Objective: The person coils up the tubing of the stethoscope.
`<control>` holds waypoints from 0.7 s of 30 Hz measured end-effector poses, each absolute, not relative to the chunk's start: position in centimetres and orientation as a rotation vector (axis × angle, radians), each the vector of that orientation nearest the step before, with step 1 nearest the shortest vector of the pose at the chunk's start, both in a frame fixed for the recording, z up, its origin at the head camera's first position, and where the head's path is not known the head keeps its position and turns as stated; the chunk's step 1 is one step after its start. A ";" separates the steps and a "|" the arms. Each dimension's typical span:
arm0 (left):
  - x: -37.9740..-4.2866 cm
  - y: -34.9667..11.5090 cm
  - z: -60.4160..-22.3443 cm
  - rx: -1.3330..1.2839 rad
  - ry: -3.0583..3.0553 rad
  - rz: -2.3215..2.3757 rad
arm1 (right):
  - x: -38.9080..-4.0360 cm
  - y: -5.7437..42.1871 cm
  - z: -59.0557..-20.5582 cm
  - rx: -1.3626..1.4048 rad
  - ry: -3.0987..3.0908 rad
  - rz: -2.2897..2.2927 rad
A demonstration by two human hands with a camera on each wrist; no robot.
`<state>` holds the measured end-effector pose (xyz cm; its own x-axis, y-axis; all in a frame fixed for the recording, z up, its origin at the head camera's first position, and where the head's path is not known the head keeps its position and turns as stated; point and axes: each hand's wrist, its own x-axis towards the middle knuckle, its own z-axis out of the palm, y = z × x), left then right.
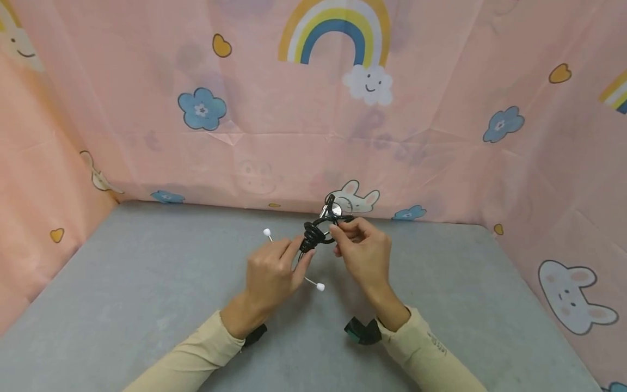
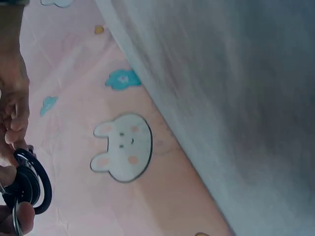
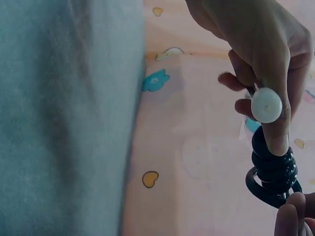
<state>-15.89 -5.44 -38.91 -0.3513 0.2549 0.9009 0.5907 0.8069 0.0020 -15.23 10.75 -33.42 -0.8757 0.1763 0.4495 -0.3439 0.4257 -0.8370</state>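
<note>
A stethoscope is held up over the table, its black tubing [image 1: 312, 237] wound in tight coils around itself. My left hand [image 1: 271, 275] grips it just below the coils, where the metal ear tubes come out. White ear tips [image 1: 320, 287] stick out on either side of that hand; one white ear tip [image 3: 266, 105] shows large in the right wrist view. With thumb and fingertips, my right hand [image 1: 367, 256] pinches a loop of the tubing at the far end. The round metal chest piece [image 1: 336, 209] shows beyond that loop. At the left wrist view's edge, a tubing loop [image 2: 44, 184] appears.
The grey tabletop [image 1: 161, 294] spreads out below both hands. A pink printed cloth [image 1: 274, 109] hangs behind the table's far edge and along its sides. A dark strap piece [image 1: 362, 331] sits by the right cuff.
</note>
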 end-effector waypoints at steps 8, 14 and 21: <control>-16.6 -5.9 -38.8 -0.626 -2.011 -0.466 | -17.2 11.7 -36.5 0.153 -2.180 1.449; -17.6 -7.0 -38.5 -0.631 -2.032 -0.576 | -17.5 12.5 -36.2 0.174 -2.276 1.209; -18.6 -8.3 -38.1 -0.710 -2.042 -0.690 | -18.0 14.1 -35.2 0.365 -2.423 0.977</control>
<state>-18.61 -8.34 -38.12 -0.4826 0.2293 0.8453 0.6953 0.6873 0.2105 -18.03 14.14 -35.19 -0.8398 -0.0592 0.5397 -0.4170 0.7069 -0.5713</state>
